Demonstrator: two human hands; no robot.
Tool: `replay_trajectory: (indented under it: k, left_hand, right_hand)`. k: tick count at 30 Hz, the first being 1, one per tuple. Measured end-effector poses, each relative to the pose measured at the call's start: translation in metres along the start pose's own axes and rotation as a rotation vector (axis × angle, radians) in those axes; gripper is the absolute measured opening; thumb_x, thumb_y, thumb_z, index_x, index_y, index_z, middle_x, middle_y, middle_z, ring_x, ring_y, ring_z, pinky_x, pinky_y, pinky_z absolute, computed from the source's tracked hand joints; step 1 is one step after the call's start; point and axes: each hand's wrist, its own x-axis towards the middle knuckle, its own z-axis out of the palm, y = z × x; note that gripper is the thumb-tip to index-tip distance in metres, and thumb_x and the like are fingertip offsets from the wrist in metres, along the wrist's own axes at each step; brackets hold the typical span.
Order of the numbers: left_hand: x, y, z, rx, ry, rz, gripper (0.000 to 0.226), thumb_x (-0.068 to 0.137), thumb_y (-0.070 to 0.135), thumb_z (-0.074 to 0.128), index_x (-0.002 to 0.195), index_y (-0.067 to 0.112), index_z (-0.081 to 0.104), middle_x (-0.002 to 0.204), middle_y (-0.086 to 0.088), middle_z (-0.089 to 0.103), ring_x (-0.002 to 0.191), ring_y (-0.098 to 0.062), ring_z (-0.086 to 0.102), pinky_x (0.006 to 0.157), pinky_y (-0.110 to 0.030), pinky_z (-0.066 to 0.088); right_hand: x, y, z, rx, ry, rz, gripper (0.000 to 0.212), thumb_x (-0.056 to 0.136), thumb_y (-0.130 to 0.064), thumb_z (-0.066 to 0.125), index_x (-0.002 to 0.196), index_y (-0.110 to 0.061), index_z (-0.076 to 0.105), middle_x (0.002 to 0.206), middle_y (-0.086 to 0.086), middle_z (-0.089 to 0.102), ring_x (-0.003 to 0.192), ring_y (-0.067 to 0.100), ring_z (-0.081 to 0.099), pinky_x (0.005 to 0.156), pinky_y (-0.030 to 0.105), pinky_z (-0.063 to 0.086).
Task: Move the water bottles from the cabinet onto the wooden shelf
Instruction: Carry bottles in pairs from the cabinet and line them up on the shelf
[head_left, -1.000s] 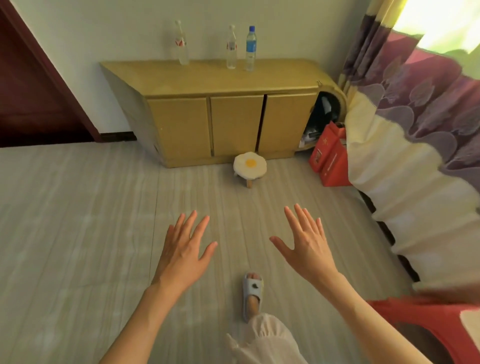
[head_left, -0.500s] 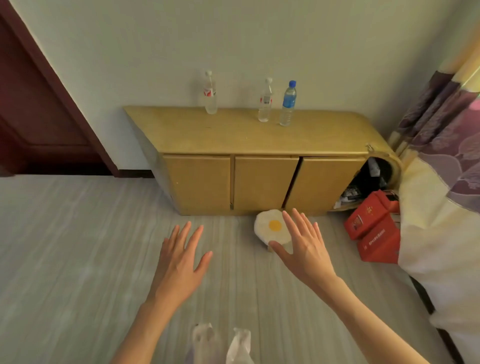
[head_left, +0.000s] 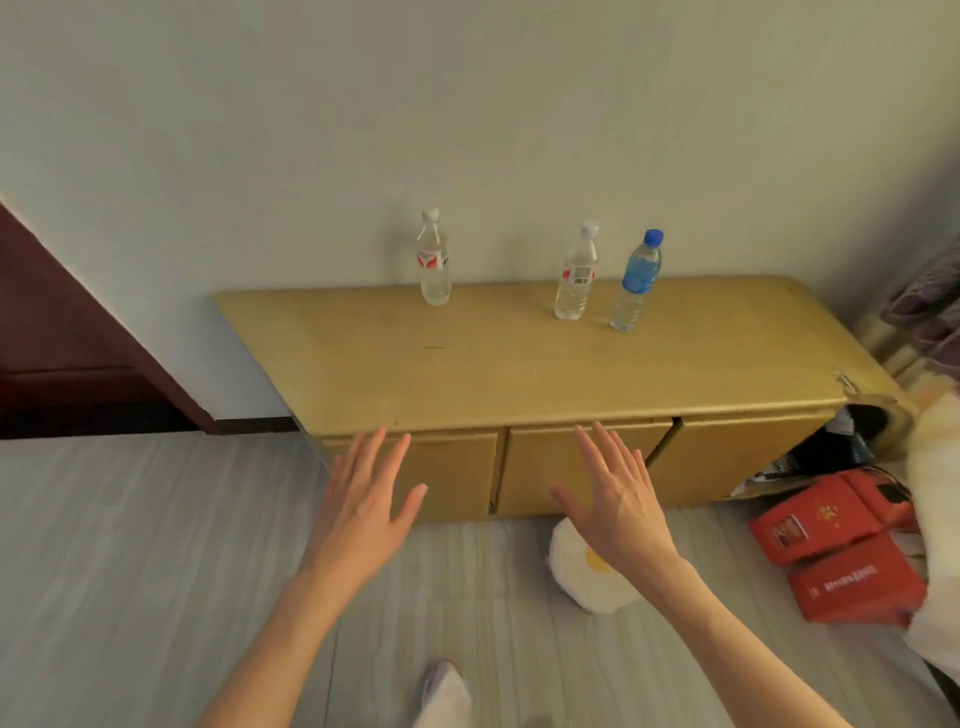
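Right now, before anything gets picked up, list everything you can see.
red-label water bottle: 1, clear, white cap, cabinet top, left
second red-label water bottle: 1, clear, white cap, right of it
blue-label water bottle: 1, blue cap, beside the second
cabinet: 1, yellow wood, against wall
egg-shaped stool: 1, white and yellow, floor
red boxes: 2, floor, right
door: 1, dark red, left
curtain: 1, purple, right edge
left hand: open, empty
right hand: open, empty

The right hand (head_left: 613, 499) hides part of the egg-shaped stool (head_left: 587, 577). Both forearms and a foot (head_left: 441, 691) are cut off at the bottom edge. The bottles' (head_left: 574, 273) label print is too small to read. The cabinet's (head_left: 519, 364) open right-end compartment is too dark to make out.
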Motion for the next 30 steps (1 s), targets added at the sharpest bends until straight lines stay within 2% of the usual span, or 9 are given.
replay_trajectory:
  k: [9, 15, 19, 22, 25, 27, 30]
  left_hand:
    - [0.182, -0.030, -0.008, 0.078, -0.023, 0.076, 0.062, 0.082, 0.046, 0.030, 0.131, 0.010, 0.042, 0.139, -0.023, 0.040, 0.127, -0.042, 0.037, 0.102, -0.055, 0.034]
    - [0.297, -0.032, -0.006, 0.094, 0.022, 0.016, 0.055, 0.086, 0.027, 0.056, 0.134, 0.009, 0.038, 0.142, -0.024, 0.033, 0.130, -0.043, 0.031, 0.106, -0.052, 0.028]
    - [0.370, -0.032, -0.014, 0.111, 0.033, 0.011, 0.057, 0.087, 0.024, 0.055, 0.138, 0.013, 0.031, 0.147, -0.022, 0.025, 0.135, -0.040, 0.021, 0.110, -0.048, 0.022]
    - [0.419, -0.033, -0.015, 0.118, 0.020, 0.013, 0.058, 0.088, 0.023, 0.053, 0.140, 0.013, 0.028, 0.148, -0.021, 0.022, 0.136, -0.039, 0.018, 0.111, -0.049, 0.020]
    - [0.460, -0.038, -0.010, 0.139, 0.005, 0.019, 0.059, 0.086, 0.019, 0.056, 0.138, 0.010, 0.030, 0.146, -0.023, 0.025, 0.134, -0.042, 0.021, 0.108, -0.053, 0.024]
    - [0.482, -0.043, -0.005, 0.175, -0.041, 0.017, 0.059, 0.086, 0.018, 0.056, 0.138, 0.010, 0.030, 0.148, -0.021, 0.022, 0.135, -0.042, 0.019, 0.107, -0.054, 0.024]
    - [0.505, -0.049, 0.004, 0.190, -0.094, 0.010, 0.059, 0.088, 0.016, 0.052, 0.140, 0.012, 0.025, 0.150, -0.018, 0.015, 0.137, -0.038, 0.014, 0.110, -0.049, 0.021]
  right_hand:
    - [0.168, 0.019, -0.019, -0.017, 0.045, 0.068, 0.069, 0.087, -0.049, 0.047, 0.143, -0.018, 0.021, 0.152, 0.011, 0.022, 0.141, 0.027, 0.015, 0.115, 0.044, 0.014]
    - [0.296, 0.062, -0.027, -0.050, 0.049, 0.055, 0.065, 0.088, -0.040, 0.053, 0.141, -0.014, 0.026, 0.148, 0.015, 0.029, 0.137, 0.033, 0.023, 0.113, 0.047, 0.021]
    - [0.371, 0.081, -0.032, -0.030, 0.043, 0.043, 0.061, 0.086, -0.031, 0.057, 0.138, -0.012, 0.030, 0.145, 0.016, 0.033, 0.131, 0.037, 0.031, 0.106, 0.049, 0.030]
    - [0.418, 0.089, -0.034, -0.026, 0.073, 0.059, 0.059, 0.089, -0.029, 0.054, 0.139, -0.011, 0.029, 0.148, 0.016, 0.027, 0.136, 0.034, 0.024, 0.109, 0.044, 0.025]
    - [0.450, 0.097, -0.030, -0.063, 0.016, 0.077, 0.059, 0.092, -0.028, 0.048, 0.142, -0.014, 0.021, 0.152, 0.013, 0.018, 0.140, 0.029, 0.015, 0.112, 0.040, 0.017]
    - [0.461, 0.101, -0.025, -0.072, -0.008, 0.088, 0.059, 0.092, -0.028, 0.048, 0.143, -0.015, 0.019, 0.152, 0.012, 0.017, 0.140, 0.028, 0.014, 0.111, 0.039, 0.018]
    - [0.470, 0.105, -0.019, -0.064, 0.012, 0.075, 0.055, 0.092, -0.021, 0.050, 0.140, -0.010, 0.027, 0.149, 0.015, 0.026, 0.136, 0.031, 0.021, 0.109, 0.039, 0.023]
